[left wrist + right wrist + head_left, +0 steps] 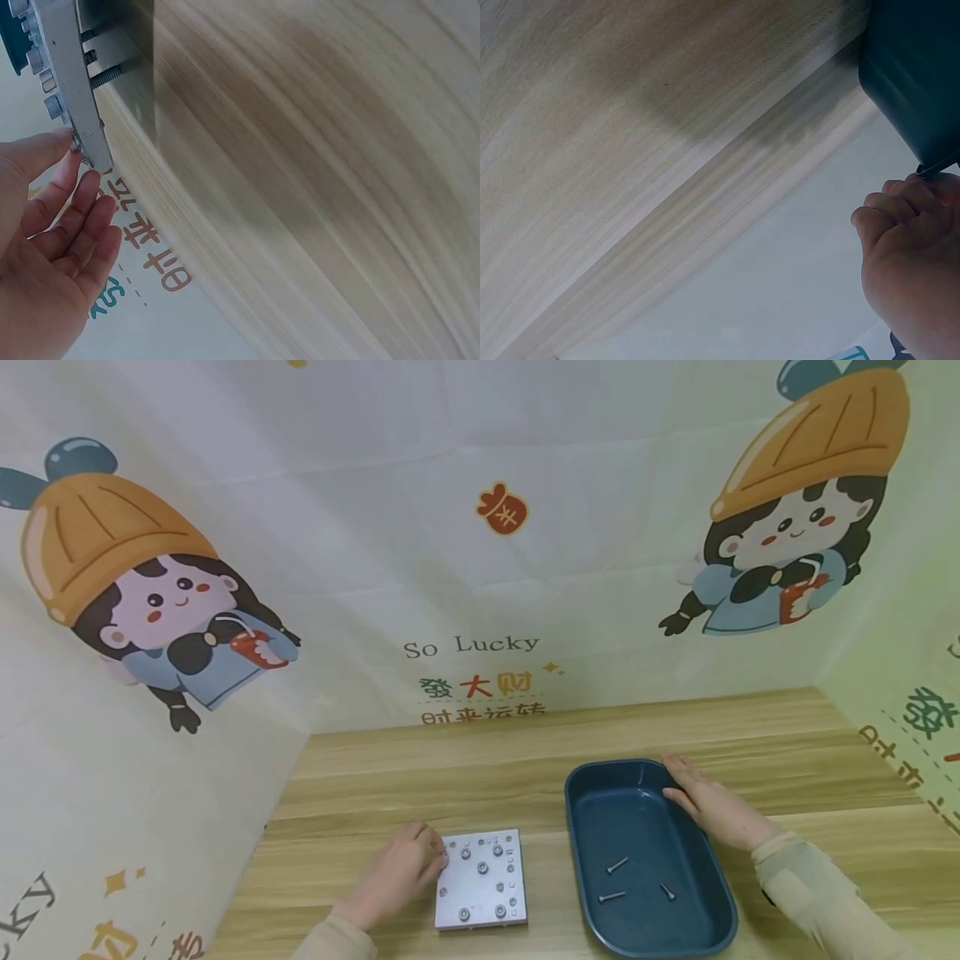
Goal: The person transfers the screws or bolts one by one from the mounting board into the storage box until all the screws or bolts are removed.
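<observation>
The pale wood-grained table (pixel 390 777) carries a square metal plate (pixel 471 893) on the left and, apart from it, a deep dark-blue tray (pixel 637 831) with rounded corners on the right.

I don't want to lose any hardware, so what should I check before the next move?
1. Left hand at the plate's far left corner: ok.
2. Small screw between thumb and fingertip fully seated: cannot tell; the fingers cover much of it.
3. Second hand steadying the plate: not ok; the right hand is on the tray's rim.
4. Loose bolts contained: ok; three lie inside the tray.
5. Tray and plate apart: ok; bare wood shows between them.
</observation>
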`<state>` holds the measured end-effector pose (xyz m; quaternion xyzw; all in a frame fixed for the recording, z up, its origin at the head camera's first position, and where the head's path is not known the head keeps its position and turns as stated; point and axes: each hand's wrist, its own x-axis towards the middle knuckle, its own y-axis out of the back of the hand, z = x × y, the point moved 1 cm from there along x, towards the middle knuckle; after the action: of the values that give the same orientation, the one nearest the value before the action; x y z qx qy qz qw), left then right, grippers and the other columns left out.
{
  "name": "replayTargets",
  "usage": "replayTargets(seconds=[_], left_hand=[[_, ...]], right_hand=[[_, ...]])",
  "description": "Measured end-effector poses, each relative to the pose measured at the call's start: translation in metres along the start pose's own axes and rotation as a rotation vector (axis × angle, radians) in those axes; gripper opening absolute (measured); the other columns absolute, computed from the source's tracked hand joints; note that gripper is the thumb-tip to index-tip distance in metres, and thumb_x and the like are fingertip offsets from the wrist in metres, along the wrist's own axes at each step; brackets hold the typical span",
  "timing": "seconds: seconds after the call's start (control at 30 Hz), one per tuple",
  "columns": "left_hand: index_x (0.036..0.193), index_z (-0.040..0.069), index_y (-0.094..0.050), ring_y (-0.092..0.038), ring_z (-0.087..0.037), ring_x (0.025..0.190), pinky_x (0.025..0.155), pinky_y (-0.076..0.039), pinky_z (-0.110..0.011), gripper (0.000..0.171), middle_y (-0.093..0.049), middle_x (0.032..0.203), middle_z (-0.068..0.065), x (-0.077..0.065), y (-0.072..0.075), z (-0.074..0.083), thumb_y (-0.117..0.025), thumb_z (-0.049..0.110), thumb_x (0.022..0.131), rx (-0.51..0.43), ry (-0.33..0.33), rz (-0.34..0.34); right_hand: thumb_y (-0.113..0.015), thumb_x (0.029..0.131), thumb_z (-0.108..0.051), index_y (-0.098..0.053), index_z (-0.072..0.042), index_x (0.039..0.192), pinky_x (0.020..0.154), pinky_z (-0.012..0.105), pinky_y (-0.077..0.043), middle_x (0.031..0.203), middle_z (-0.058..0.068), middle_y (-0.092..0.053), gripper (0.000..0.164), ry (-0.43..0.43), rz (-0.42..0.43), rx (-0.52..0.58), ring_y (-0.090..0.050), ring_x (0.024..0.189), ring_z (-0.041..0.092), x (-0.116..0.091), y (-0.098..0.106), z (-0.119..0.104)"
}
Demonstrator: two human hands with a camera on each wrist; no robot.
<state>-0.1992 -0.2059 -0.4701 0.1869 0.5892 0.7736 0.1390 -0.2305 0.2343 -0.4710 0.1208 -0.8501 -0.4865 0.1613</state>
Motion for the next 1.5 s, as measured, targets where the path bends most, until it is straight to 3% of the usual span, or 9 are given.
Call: replayTargets(seconds=[0.53, 1.03, 1.27, 1.5], left_hand=[[0.089, 0.003, -0.067, -0.055, -0.016, 0.094, 0.086, -0.055, -0.036, 0.010, -0.060, 0.096, -0.001, 0.002, -0.003, 0.003, -0.070, 0.013, 0.088, 0.061, -0.064, 0.047], [0.094, 0.002, -0.064, -0.056, -0.018, 0.096, 0.090, -0.055, -0.035, 0.010, -0.060, 0.097, -0.003, 0.007, 0.010, 0.009, -0.069, 0.008, 0.088, 0.066, -0.107, 0.096], [0.098, 0.004, -0.063, -0.058, -0.018, 0.098, 0.091, -0.055, -0.035, 0.013, -0.060, 0.100, -0.003, 0.019, 0.024, 0.022, -0.070, 0.010, 0.089, 0.076, -0.141, 0.076], [0.103, 0.006, -0.063, -0.058, -0.019, 0.103, 0.094, -0.055, -0.033, 0.015, -0.060, 0.106, -0.004, 0.042, 0.035, 0.051, -0.068, 0.015, 0.092, 0.103, -0.206, -0.019]], right_hand=[[-0.053, 0.102, -0.019, -0.034, 0.015, 0.144, 0.109, 0.066, -0.032, 0.149, 0.037, -0.033, 0.057, 0.008, 0.005, 0.003, -0.032, 0.136, 0.055, -0.001, -0.001, 0.002], [-0.052, 0.103, -0.019, -0.032, 0.014, 0.145, 0.110, 0.066, -0.031, 0.151, 0.036, -0.030, 0.058, -0.006, -0.014, 0.007, -0.031, 0.138, 0.054, -0.001, 0.001, 0.000], [-0.053, 0.102, -0.019, -0.034, 0.014, 0.145, 0.110, 0.065, -0.033, 0.150, 0.036, -0.032, 0.057, -0.001, -0.006, -0.010, -0.032, 0.137, 0.054, -0.001, 0.000, 0.001], [-0.053, 0.102, -0.018, -0.035, 0.015, 0.144, 0.110, 0.065, -0.033, 0.149, 0.035, -0.034, 0.056, 0.005, 0.001, -0.019, -0.032, 0.137, 0.054, 0.000, -0.001, 0.001]])
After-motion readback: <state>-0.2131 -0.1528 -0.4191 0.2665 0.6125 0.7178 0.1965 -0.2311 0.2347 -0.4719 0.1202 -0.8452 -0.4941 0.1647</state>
